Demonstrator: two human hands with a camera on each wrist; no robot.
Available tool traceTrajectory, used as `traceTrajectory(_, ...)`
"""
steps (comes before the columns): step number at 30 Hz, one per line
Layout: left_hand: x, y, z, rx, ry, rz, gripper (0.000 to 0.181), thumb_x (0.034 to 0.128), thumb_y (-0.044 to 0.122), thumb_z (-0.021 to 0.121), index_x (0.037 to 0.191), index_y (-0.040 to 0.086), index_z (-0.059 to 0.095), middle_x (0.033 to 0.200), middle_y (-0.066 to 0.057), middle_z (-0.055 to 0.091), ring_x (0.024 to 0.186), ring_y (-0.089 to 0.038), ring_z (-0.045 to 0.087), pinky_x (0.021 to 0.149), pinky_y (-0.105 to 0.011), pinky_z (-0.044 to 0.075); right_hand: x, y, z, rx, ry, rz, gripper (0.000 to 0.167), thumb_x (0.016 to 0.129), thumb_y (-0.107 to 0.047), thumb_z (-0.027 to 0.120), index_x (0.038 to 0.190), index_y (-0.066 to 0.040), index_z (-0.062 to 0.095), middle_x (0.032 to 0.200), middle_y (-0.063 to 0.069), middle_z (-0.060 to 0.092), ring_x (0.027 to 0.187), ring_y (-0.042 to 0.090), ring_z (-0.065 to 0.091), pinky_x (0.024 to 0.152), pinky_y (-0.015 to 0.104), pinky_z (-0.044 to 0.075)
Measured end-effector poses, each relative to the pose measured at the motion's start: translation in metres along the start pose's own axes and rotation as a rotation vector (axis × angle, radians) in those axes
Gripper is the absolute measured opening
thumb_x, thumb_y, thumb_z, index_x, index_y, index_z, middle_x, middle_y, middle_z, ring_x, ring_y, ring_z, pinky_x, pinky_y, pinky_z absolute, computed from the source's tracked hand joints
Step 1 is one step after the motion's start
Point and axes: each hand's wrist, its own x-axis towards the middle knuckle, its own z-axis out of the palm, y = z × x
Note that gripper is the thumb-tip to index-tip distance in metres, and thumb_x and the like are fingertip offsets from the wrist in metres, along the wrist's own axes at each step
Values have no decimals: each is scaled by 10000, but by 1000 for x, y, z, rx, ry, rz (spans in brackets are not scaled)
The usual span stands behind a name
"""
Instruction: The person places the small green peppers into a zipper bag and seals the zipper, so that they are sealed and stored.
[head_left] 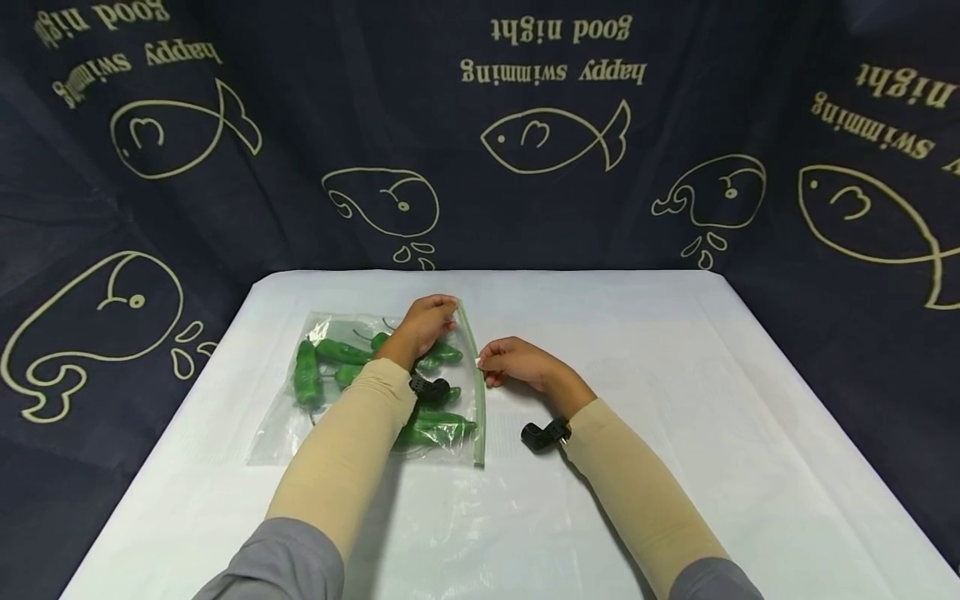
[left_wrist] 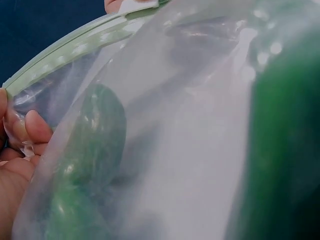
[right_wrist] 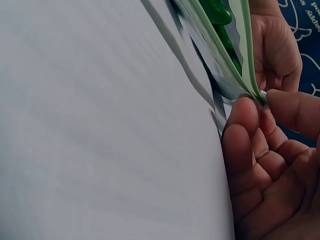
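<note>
A clear zip bag lies flat on the table, with several long green peppers inside. Along its right side runs a pale green zip strip with a small white slider. My left hand reaches over the bag and pinches the far end of the mouth; its fingers grip the film below the strip in the left wrist view. Between thumb and fingertips, my right hand pinches the slider partway along the strip. In the right wrist view, the strip's two sides spread apart beside the slider.
A white-covered table extends right and in front of the bag. Behind it hangs a dark blue cloth with fish and whale drawings. Black wrist cameras sit on both wrists, the left one just above the bag.
</note>
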Motion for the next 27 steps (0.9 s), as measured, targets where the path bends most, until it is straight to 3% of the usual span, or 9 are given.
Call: traceTrajectory(27,0,-1,-2,-44,17,2,202,1027,95,523,1182,-21,583,989,-46,502,797,-132,488,695,-218,487,-14,-1,2,-118,-88,-4,118,967,-115,611,933,-10,652,827,70,650,717,164,618,675,287,521)
